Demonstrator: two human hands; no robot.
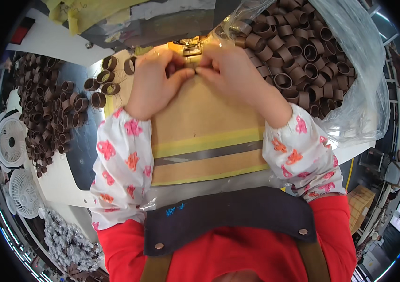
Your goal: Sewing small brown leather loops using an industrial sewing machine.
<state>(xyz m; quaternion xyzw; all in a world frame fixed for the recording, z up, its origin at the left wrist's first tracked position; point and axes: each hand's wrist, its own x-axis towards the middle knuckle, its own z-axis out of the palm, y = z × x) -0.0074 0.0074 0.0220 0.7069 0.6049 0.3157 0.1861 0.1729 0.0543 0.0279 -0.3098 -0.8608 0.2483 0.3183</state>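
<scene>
Left hand: the person's left hand (152,82) curves in with bent fingers, its thumb stretched toward the other hand; whether it pinches anything I cannot tell, as the fingertips hide the spot.
Right hand: the right hand (235,70) mirrors it, fingers curled and thumb reaching inward; the two thumb tips nearly meet, and I cannot make out what, if anything, lies between them.
Machine: the metal foot (192,48) sits just beyond the fingertips, between the two hands, in a warm yellow glow.
Brown rings: a great heap of rings (298,54) lies to the right of the right hand, in a clear plastic bag (366,89); a few loose rings (111,92), thin threads trailing, lie just left of the left hand; a bigger pile (45,105) spreads farther left.
Work surface: the tan board (200,113) lies under and nearer than both hands, crossed by yellow tape (209,144) and a grey band (209,153).
Sleeves: white covers (127,164) with pink and orange figures end at both wrists.
Far left: two white fans (23,192), well apart from the left hand.
</scene>
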